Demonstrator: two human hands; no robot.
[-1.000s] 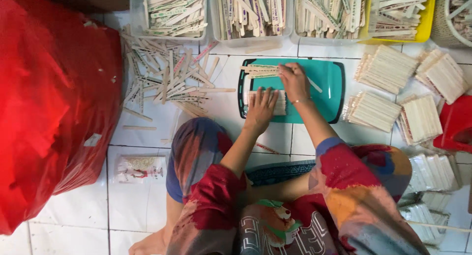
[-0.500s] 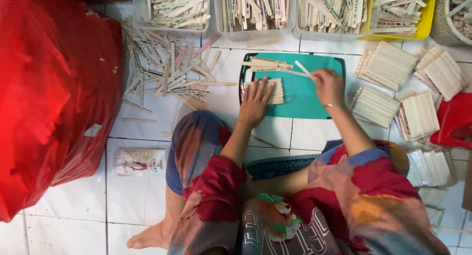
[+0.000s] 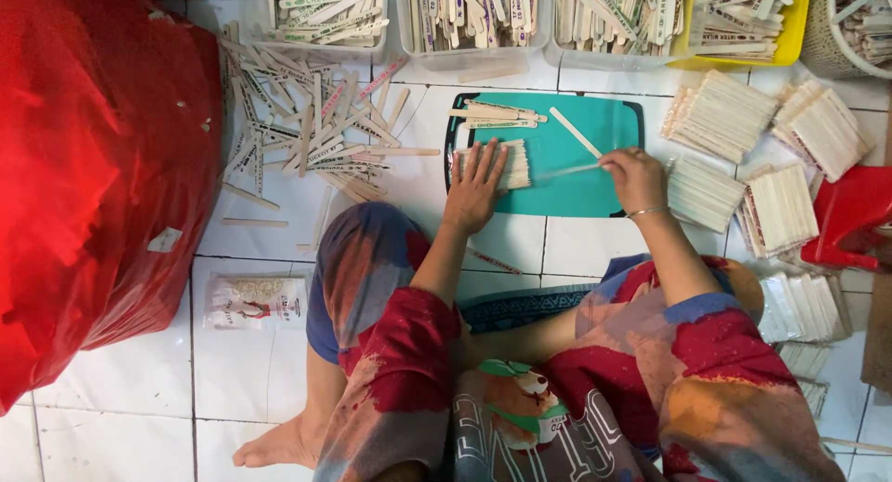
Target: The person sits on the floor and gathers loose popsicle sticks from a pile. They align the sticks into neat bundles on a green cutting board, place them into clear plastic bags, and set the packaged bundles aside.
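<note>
I sit on a white tiled floor with a teal cutting board [image 3: 595, 189] in front of me. My left hand [image 3: 476, 183] lies flat, fingers spread, pressing a row of flat wooden sticks [image 3: 514, 163] on the board's left side. My right hand [image 3: 636, 175] is closed around a thin stick or blade [image 3: 567, 171] that points left toward that row. A few loose sticks [image 3: 492, 117] lie at the board's far left edge, and a single stick [image 3: 574, 132] lies slanted near the middle.
A large red plastic bag [image 3: 93, 166] fills the left. Loose sticks [image 3: 307, 133] are scattered on the tiles. Clear bins [image 3: 465, 22] and a yellow bin [image 3: 743, 26] of sticks line the top. Bundled stick stacks [image 3: 720, 115] and a red stool [image 3: 850, 212] sit right. A small packet [image 3: 253, 301] lies lower left.
My right hand has moved from the middle of the board to the right, drawing the thin stick with it. My left hand stays on the row of sticks.
</note>
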